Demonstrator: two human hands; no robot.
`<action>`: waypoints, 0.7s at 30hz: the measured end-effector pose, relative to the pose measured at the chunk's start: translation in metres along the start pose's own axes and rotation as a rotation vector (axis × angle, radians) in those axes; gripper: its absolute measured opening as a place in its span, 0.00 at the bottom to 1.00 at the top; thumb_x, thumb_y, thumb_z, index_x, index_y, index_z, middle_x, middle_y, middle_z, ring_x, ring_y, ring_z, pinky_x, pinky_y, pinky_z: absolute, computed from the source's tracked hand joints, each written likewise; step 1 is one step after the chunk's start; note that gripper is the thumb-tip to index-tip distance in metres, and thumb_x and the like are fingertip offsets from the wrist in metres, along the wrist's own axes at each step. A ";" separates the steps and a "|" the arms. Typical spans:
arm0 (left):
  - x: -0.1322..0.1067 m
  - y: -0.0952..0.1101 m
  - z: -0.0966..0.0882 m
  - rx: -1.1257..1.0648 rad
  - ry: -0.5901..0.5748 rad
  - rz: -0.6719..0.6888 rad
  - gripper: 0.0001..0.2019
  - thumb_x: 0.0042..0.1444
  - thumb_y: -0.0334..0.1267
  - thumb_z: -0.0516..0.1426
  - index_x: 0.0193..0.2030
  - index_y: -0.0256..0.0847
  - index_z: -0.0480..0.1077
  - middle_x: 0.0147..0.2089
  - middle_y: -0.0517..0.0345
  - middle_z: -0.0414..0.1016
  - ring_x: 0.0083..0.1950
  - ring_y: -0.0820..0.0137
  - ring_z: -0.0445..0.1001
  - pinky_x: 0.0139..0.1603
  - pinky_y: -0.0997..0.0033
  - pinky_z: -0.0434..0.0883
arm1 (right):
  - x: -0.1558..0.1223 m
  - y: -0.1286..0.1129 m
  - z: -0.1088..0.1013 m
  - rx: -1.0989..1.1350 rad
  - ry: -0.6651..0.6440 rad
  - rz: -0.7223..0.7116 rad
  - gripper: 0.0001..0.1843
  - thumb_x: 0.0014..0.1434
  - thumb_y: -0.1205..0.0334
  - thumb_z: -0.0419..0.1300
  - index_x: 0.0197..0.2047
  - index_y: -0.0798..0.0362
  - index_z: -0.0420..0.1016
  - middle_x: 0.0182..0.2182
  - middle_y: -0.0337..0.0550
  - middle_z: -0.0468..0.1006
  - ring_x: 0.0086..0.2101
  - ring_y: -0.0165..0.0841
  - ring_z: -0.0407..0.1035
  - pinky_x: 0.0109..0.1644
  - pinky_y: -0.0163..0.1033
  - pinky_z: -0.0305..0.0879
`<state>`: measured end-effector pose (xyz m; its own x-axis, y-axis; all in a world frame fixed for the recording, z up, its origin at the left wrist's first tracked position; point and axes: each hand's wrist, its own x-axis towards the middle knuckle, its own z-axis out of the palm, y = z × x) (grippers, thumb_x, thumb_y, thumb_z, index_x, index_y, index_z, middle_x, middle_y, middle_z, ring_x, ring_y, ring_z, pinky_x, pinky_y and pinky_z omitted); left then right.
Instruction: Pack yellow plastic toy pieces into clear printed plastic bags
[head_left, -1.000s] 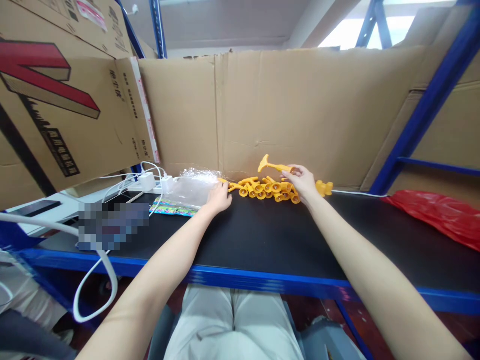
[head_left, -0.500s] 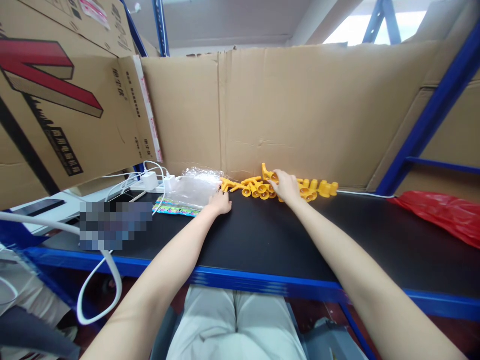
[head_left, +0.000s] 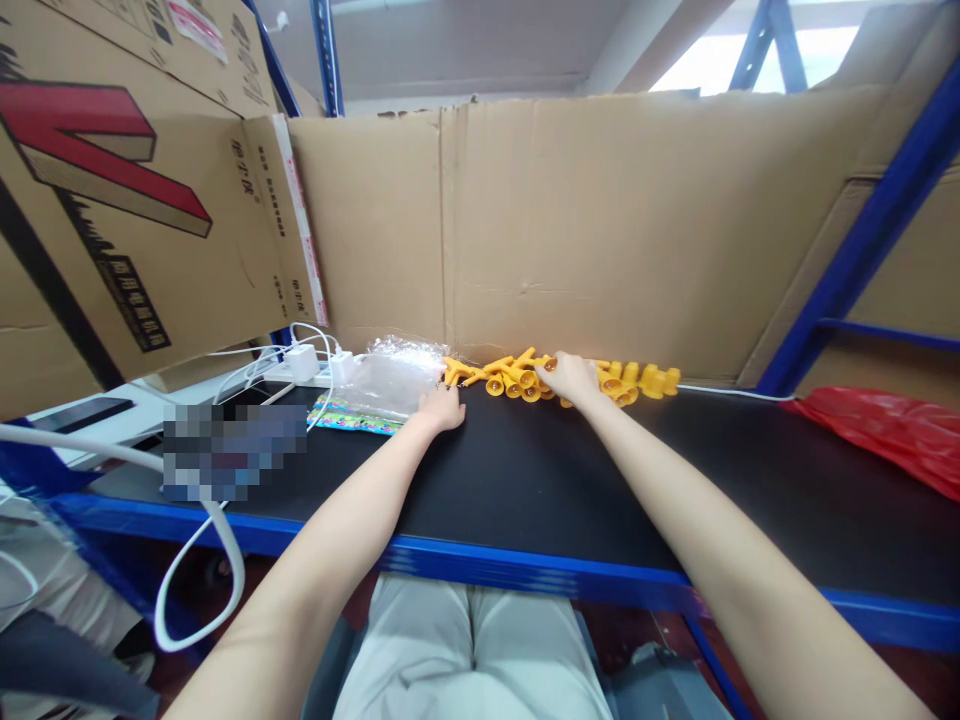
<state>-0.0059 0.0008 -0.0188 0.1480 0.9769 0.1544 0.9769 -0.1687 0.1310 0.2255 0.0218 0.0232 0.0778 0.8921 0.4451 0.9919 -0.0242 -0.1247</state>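
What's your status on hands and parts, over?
Left hand flat on the table by the clear bag. Right hand on the yellow parts against the cardboard wall; grip unclear. Nothing blocking.

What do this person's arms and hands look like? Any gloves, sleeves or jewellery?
No sleeves show: both forearms are bare right to the picture's edge. The left hand and right hand wear no gloves, and no watch, ring or bracelet is visible. Light beige trousers cover the lap.
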 end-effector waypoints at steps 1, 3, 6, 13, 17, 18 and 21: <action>0.000 0.000 0.000 -0.006 0.001 -0.004 0.26 0.55 0.43 0.47 0.59 0.34 0.57 0.62 0.37 0.55 0.61 0.50 0.57 0.57 0.47 0.56 | 0.002 0.000 -0.001 0.016 -0.018 0.021 0.21 0.54 0.48 0.48 0.37 0.57 0.72 0.37 0.55 0.76 0.41 0.45 0.70 0.44 0.46 0.58; 0.001 -0.001 0.001 -0.009 0.005 -0.011 0.26 0.55 0.43 0.47 0.59 0.34 0.57 0.63 0.37 0.55 0.61 0.49 0.56 0.56 0.47 0.57 | 0.005 0.000 -0.002 0.033 -0.049 0.044 0.24 0.54 0.45 0.48 0.38 0.56 0.72 0.39 0.56 0.76 0.42 0.46 0.69 0.45 0.48 0.58; 0.003 -0.003 0.002 -0.006 0.011 -0.018 0.26 0.55 0.44 0.47 0.59 0.34 0.57 0.64 0.37 0.52 0.62 0.49 0.56 0.56 0.48 0.57 | 0.010 0.002 -0.003 0.034 -0.092 0.039 0.30 0.54 0.40 0.47 0.41 0.57 0.72 0.41 0.59 0.75 0.44 0.47 0.68 0.46 0.50 0.58; 0.007 -0.006 0.006 -0.010 0.016 -0.011 0.24 0.55 0.44 0.47 0.57 0.38 0.58 0.63 0.38 0.53 0.62 0.50 0.55 0.58 0.43 0.52 | 0.007 0.014 -0.014 0.150 -0.100 -0.004 0.32 0.54 0.42 0.50 0.52 0.58 0.68 0.49 0.58 0.71 0.50 0.49 0.64 0.51 0.53 0.57; 0.008 -0.008 0.006 -0.016 0.027 -0.039 0.25 0.55 0.44 0.46 0.59 0.40 0.54 0.65 0.40 0.50 0.64 0.52 0.53 0.59 0.42 0.49 | -0.002 0.028 -0.023 0.243 -0.052 -0.029 0.27 0.53 0.51 0.54 0.52 0.57 0.68 0.51 0.53 0.70 0.51 0.46 0.64 0.54 0.50 0.57; 0.008 -0.009 0.006 -0.028 0.034 -0.049 0.25 0.55 0.44 0.46 0.60 0.39 0.53 0.65 0.39 0.51 0.64 0.52 0.53 0.59 0.43 0.50 | -0.003 0.032 -0.024 0.269 -0.036 -0.036 0.26 0.53 0.52 0.55 0.52 0.57 0.68 0.51 0.52 0.70 0.50 0.45 0.64 0.54 0.49 0.57; 0.008 -0.011 0.005 -0.072 0.058 -0.086 0.29 0.54 0.42 0.47 0.62 0.34 0.49 0.62 0.35 0.55 0.62 0.51 0.56 0.58 0.47 0.54 | -0.008 0.046 -0.024 0.356 0.025 -0.054 0.23 0.52 0.55 0.56 0.50 0.58 0.70 0.48 0.50 0.72 0.48 0.41 0.66 0.53 0.44 0.59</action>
<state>-0.0149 0.0114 -0.0237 0.0532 0.9793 0.1953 0.9718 -0.0958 0.2155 0.2728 0.0025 0.0350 0.0329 0.8762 0.4808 0.8980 0.1852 -0.3990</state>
